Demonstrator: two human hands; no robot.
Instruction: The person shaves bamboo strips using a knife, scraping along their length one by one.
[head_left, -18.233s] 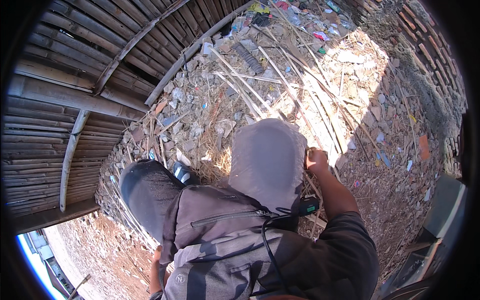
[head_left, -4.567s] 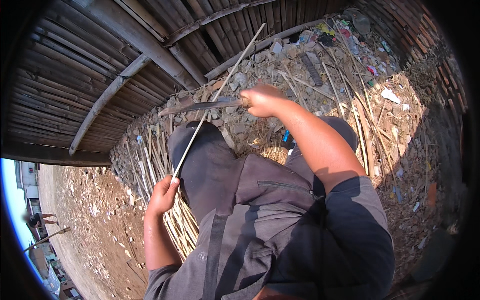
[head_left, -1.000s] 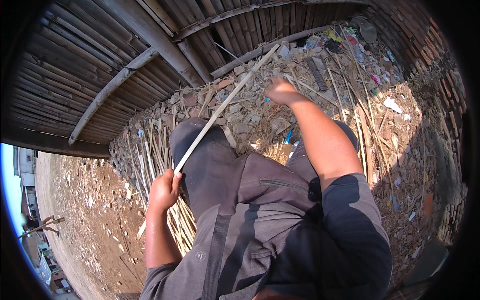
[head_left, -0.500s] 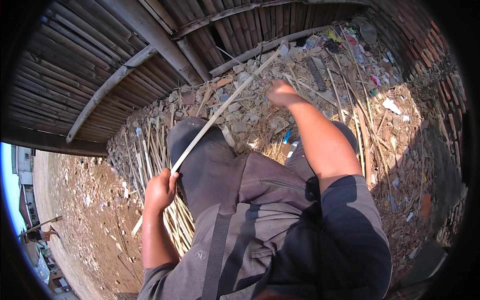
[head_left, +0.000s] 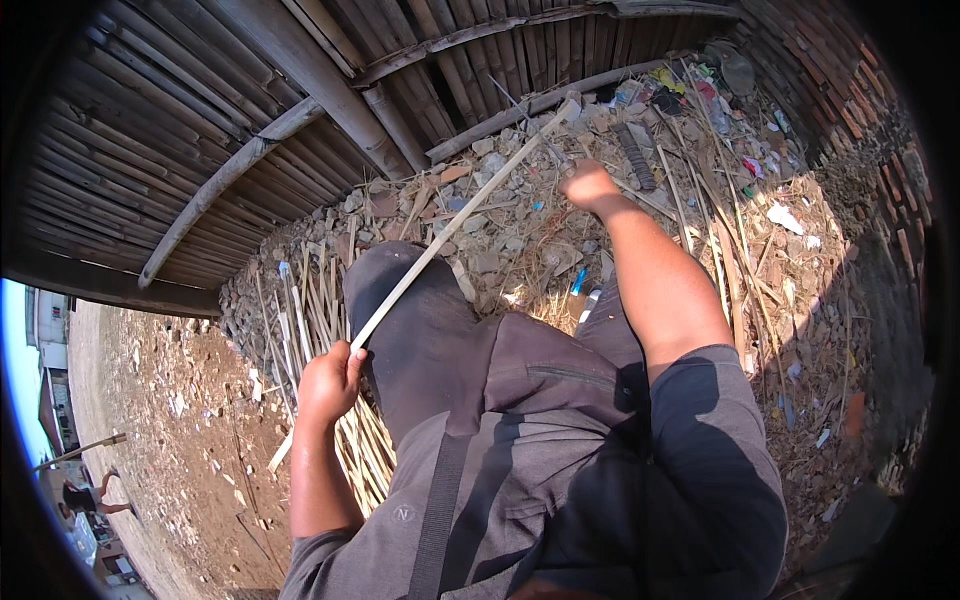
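Note:
My left hand (head_left: pixel 328 382) is closed around the lower part of a long pale bamboo strip (head_left: pixel 450 232). The strip slants up and away across my left knee, and its lower end sticks out past my wrist. At the far end of the strip, my right hand (head_left: pixel 590 186) is closed on a knife (head_left: pixel 545 140) with a long, thin blade. The blade crosses the strip near its tip and points up and to the left; whether it bites into the strip I cannot tell. The handle is hidden in my fist. A bundle of similar strips (head_left: pixel 365 455) lies beside my left thigh.
Rubble (head_left: pixel 490 165) and scraps cover the ground ahead. A bamboo slat wall (head_left: pixel 170 130) with poles rises at left and front; a brick wall (head_left: pixel 850 90) stands at right. Loose bamboo pieces (head_left: pixel 725 230) lie right. A person (head_left: pixel 90 497) is on the open ground far left.
My right hand and the knife have moved slightly right, and the blade now points more steeply upward. My left hand still grips the strip. A person has come into fuller view at far left.

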